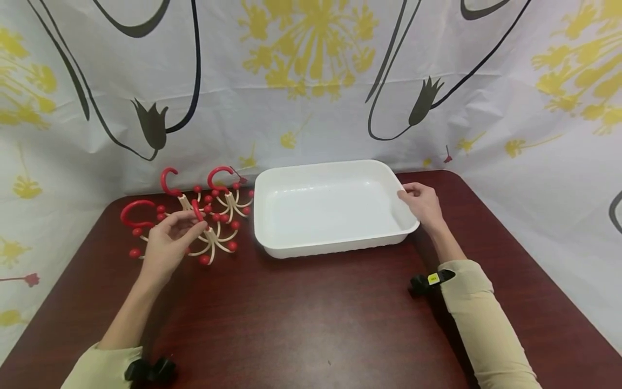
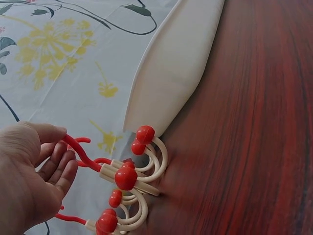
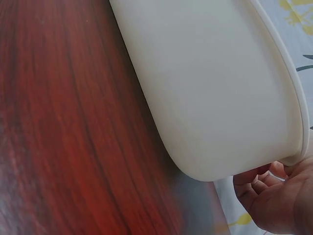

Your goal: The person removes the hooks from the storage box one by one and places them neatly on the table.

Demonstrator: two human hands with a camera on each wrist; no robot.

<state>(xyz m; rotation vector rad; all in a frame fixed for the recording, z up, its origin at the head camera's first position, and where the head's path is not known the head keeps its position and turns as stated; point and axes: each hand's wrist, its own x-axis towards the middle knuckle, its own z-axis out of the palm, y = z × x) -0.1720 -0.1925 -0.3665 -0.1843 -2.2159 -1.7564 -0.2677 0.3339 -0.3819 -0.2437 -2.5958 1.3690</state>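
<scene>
My left hand [image 1: 169,237] pinches the red hook of a hanger [image 1: 210,236] with thumb and fingertips. This hanger has a cream stem and several curved cream arms tipped with red balls. In the left wrist view the red hook [image 2: 87,157] runs from the fingertips down to the stem. Similar hangers stand around it, one behind [image 1: 230,199] and others partly hidden by the hand. A white rectangular plastic tub [image 1: 330,210] sits right of the hangers. At its right end, my right hand [image 1: 424,206] grips the rim; the fingers curl under it in the right wrist view.
The dark red-brown wooden table [image 1: 311,313] carries everything. A white cloth [image 1: 311,124] with yellow and grey flower prints hangs behind the table and along its sides. Black wrist devices [image 1: 425,282] are strapped near both sleeves.
</scene>
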